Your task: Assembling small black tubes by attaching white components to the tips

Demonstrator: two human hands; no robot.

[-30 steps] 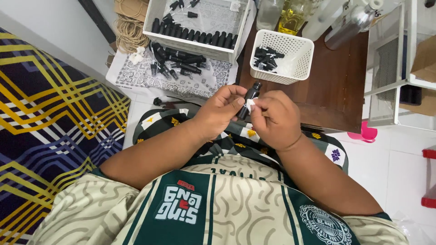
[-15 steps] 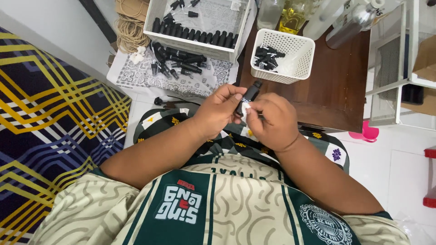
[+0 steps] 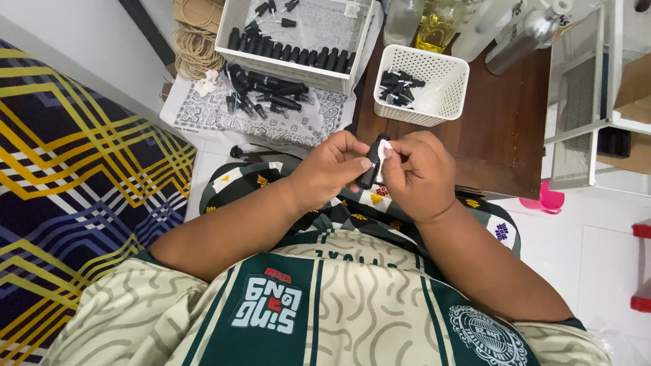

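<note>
Nearest the camera, the left hand [image 3: 330, 171] and right hand [image 3: 418, 174] meet above the lap. The left fingers grasp a small black bottle [image 3: 373, 163], held nearly upright between both hands. The right fingers pinch a white scrap [image 3: 384, 150] against the bottle's upper part. Farther off, a white perforated basket [image 3: 444, 95] of black caps stands on the brown tabletop [image 3: 505, 129]. To its left, a white tray [image 3: 298, 66] holds a row of black bottles.
</note>
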